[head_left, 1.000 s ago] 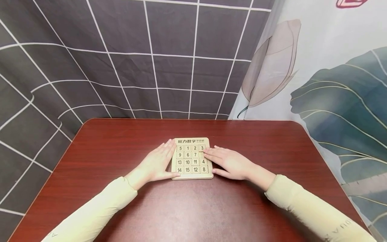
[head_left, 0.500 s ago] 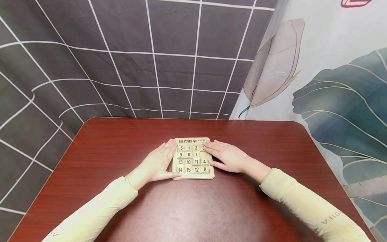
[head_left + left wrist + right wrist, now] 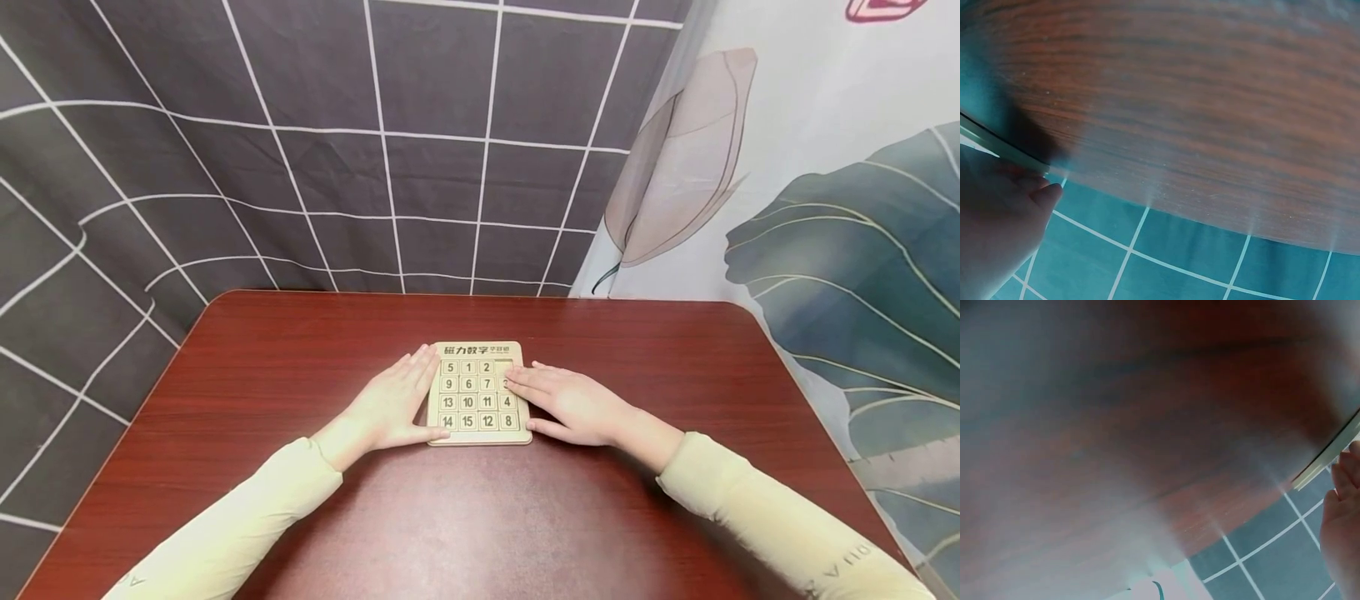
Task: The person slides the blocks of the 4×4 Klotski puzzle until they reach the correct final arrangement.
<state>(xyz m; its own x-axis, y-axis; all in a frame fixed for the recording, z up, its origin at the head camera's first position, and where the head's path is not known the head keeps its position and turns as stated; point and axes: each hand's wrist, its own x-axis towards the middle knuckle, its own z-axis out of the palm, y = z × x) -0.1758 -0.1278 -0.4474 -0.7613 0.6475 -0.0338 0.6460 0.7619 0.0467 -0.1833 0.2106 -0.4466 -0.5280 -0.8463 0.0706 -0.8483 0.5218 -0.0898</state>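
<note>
A pale wooden number slide puzzle (image 3: 480,437) lies flat on the table in the head view, dark characters along its top. My left hand (image 3: 390,404) rests along its left edge, fingers extended, thumb over the lower left corner by tile 14 (image 3: 447,422). From the right, my right hand (image 3: 577,406) touches the partly covered tile 3 (image 3: 501,387) with its fingertips, its thumb at the board's right edge. The top right cell (image 3: 503,365) holds no tile. Both wrist views show only the puzzle's edge (image 3: 1013,150) and part of each hand; the tiles are out of sight there.
The red-brown wooden table (image 3: 480,517) reaches well past the puzzle on both sides. Behind it hangs a dark grey curtain (image 3: 427,175) with white grid lines. A white curtain (image 3: 795,100) with large leaf prints hangs at the right.
My right hand first shifts up onto tile 3, then back down. Tile 3 has slid from the top right cell to the one below, beside tile 7. My left hand stays put.
</note>
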